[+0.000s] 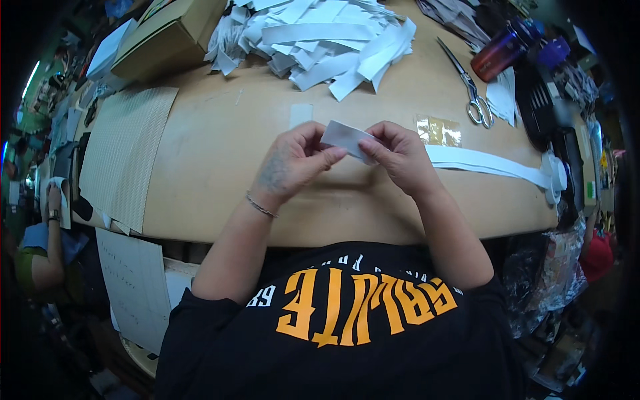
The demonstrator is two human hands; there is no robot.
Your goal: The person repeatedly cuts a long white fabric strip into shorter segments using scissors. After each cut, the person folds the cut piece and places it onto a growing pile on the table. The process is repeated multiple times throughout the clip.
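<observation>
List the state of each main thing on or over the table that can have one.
Right hand: pinching the white piece
White piece: held, folded or flat unclear
Left hand: at the piece's left end, grip unclear
Scissors: closed
White strips: loosely heaped
White band: laid out lengthwise
Bottle: apparently capped
Cardboard box: open or shut unclear

This place is looking like a workshop. A heap of cut white strips [320,47] is covering the far middle of a broad worktable [213,180], with a cardboard box [170,40] sitting at the table's far left and beige patterned sheets [130,150] lying along its left end. Metal scissors [472,90] are resting toward the table's right, and long white bands [490,161] are stretching to its right edge. Past its left end, a co-worker [40,270] is working; clear plastic [547,273] is bunching up beside its near right corner.
</observation>
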